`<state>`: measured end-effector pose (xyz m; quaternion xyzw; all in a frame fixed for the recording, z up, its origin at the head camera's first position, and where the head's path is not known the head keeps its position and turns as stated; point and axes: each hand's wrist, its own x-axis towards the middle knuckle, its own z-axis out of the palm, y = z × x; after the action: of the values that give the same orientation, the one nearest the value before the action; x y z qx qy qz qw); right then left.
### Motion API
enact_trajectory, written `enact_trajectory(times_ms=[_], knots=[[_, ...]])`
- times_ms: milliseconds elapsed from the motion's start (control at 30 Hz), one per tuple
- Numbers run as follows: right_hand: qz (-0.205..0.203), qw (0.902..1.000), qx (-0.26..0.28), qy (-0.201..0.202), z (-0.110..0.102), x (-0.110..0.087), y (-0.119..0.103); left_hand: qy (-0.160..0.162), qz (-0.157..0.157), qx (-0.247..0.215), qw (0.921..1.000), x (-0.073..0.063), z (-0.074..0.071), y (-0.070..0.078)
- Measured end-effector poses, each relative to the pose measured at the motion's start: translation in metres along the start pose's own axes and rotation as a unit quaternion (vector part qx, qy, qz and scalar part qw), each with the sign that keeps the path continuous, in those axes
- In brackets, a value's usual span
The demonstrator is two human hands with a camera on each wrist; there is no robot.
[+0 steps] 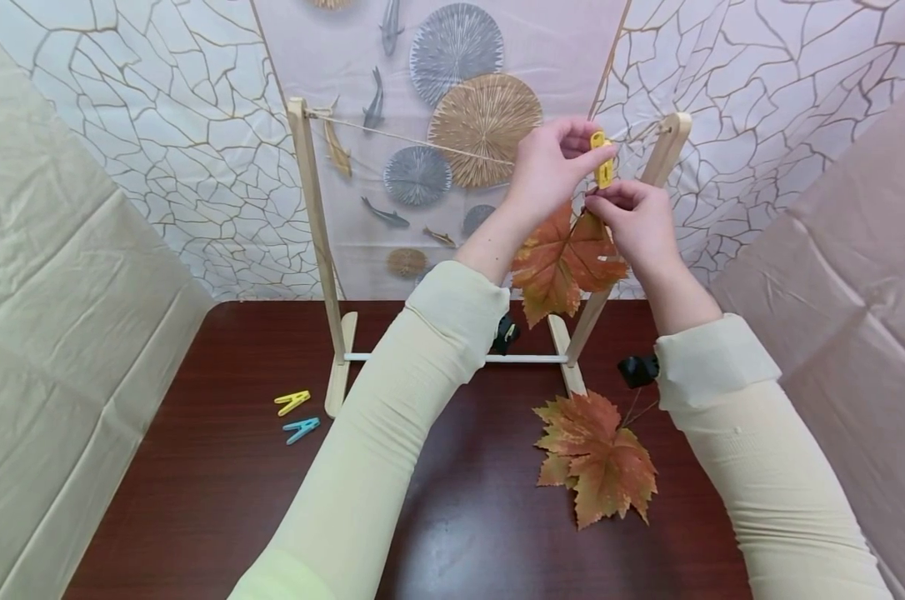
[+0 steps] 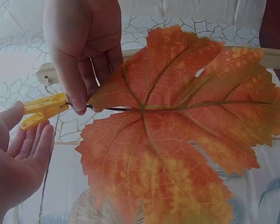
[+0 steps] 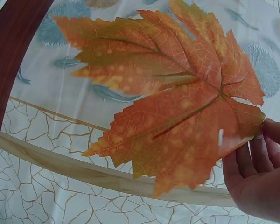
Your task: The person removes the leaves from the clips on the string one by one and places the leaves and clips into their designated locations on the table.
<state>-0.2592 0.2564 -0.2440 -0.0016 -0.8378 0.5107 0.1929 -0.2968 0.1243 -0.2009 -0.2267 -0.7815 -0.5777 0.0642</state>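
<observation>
My left hand pinches a yellow clothespin near the right part of the string. Just below it, my right hand pinches the stem end of an orange-red artificial maple leaf, which hangs under the fingers. In the left wrist view, the nose of the clothespin meets the string and the stem tip; whether it clamps both I cannot tell. Beneath the right forearm, a second maple leaf lies on the table. The right wrist view shows the held leaf spread flat beside my fingers.
A wooden frame carries the string between its two posts, with a white bar low down. Yellow and blue clothespins lie at the left of the dark red table. Fabric walls surround it.
</observation>
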Motion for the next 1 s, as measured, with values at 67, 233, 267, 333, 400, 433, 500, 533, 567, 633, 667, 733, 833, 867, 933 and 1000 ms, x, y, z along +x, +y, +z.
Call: enact_trajectory(times_ms=[67,233,267,333,400,433,500,533,567,633,667,733,833,867,933,1000], knots=[[-0.002,1.0000,0.001,-0.002,0.000,0.000,-0.001,0.008,0.007,-0.009,0.9999,0.000,-0.001,-0.001],[-0.009,1.0000,-0.003,-0.003,-0.001,-0.001,-0.001,0.039,0.025,-0.049,0.9977,-0.003,-0.007,-0.003],[-0.008,0.9999,-0.007,-0.004,-0.001,-0.001,-0.002,0.046,0.028,-0.055,0.9970,-0.003,-0.009,-0.002],[-0.007,0.9999,-0.011,-0.003,-0.001,-0.002,-0.001,0.058,0.033,-0.071,0.9953,-0.003,-0.013,-0.001],[-0.005,0.9998,-0.019,-0.003,-0.001,-0.002,0.000,0.066,0.035,-0.090,0.9932,-0.004,-0.017,0.001],[-0.003,0.9998,-0.021,-0.005,-0.001,-0.003,0.001,0.069,0.038,-0.101,0.9918,-0.004,-0.019,0.001],[0.002,0.9998,-0.021,-0.007,0.000,-0.004,0.002,0.074,0.046,-0.123,0.9885,-0.004,-0.023,0.001],[0.005,0.9997,-0.023,-0.008,0.000,-0.004,0.003,0.078,0.050,-0.134,0.9866,-0.005,-0.025,0.001],[0.009,0.9996,-0.025,-0.009,0.000,-0.005,0.004,0.081,0.052,-0.142,0.9852,-0.005,-0.027,0.000],[0.013,0.9995,-0.027,-0.013,0.001,-0.006,0.005,0.090,0.053,-0.156,0.9822,-0.006,-0.032,-0.002],[0.014,0.9993,-0.030,-0.015,0.001,-0.007,0.005,0.095,0.053,-0.160,0.9810,-0.006,-0.034,-0.003],[0.014,0.9989,-0.040,-0.018,0.002,-0.008,0.007,0.106,0.053,-0.168,0.9788,-0.007,-0.040,-0.005],[0.012,0.9984,-0.051,-0.023,0.002,-0.010,0.008,0.115,0.047,-0.172,0.9772,-0.009,-0.048,-0.010],[0.012,0.9982,-0.053,-0.024,0.002,-0.011,0.008,0.117,0.045,-0.170,0.9773,-0.010,-0.051,-0.013],[0.012,0.9981,-0.054,-0.027,0.001,-0.013,0.009,0.119,0.039,-0.171,0.9774,-0.012,-0.055,-0.018],[0.014,0.9982,-0.050,-0.029,0.000,-0.015,0.010,0.116,0.031,-0.171,0.9781,-0.015,-0.059,-0.024]])
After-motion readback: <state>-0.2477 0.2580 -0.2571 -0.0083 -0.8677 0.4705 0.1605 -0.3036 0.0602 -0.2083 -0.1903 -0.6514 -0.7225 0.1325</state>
